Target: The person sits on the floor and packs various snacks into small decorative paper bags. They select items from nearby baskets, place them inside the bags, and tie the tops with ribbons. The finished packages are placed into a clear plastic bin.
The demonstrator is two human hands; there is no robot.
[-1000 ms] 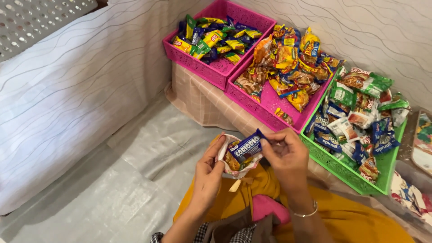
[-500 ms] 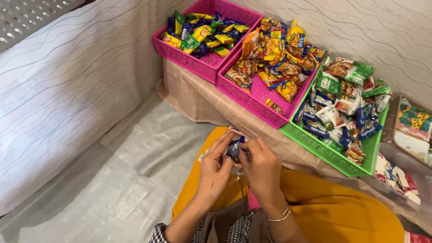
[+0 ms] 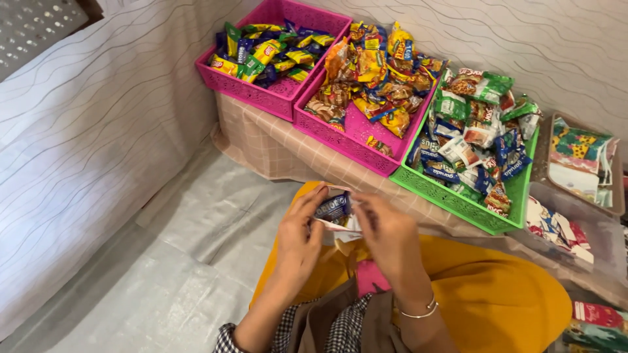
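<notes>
Person seated, both hands up in front of the lap over a yellow garment (image 3: pixel 497 294). Left hand (image 3: pixel 297 238) and right hand (image 3: pixel 386 232) face each other, a small blue snack packet (image 3: pixel 333 209) between them. Left grip: fingers curled round the packet's left edge, pinching it. Right grip: fingertips pressed on the packet's right side, thumb hidden behind the fingers, so exact contact there can't be told. Something white shows just under the packet; can't tell whether it's a wrapper or a second packet. Packet sits tilted, held clear of the lap, well apart from the baskets. Thin bangle (image 3: pixel 418 312) on the right wrist. Checked sleeve (image 3: pixel 288 333) on the left arm.

Beyond the hands: low worktop under a beige checked cloth (image 3: pixel 261 140), carrying three plastic baskets side by side, touching. Far-left pink basket (image 3: pixel 261 98): small yellow, green and blue packets. Middle pink basket (image 3: pixel 340 140): mostly orange and yellow packets, part of its floor bare. Green basket (image 3: pixel 451 199), nearest the right hand: green, white and blue packets, some matching the held one in colour. Right of the green basket, a clear plastic box (image 3: pixel 569 222) with printed colourful items inside.

Floor on the left covered by a pale plastic sheet (image 3: pixel 163 274). Striped white fabric (image 3: pixel 78 131) runs along the left side.
</notes>
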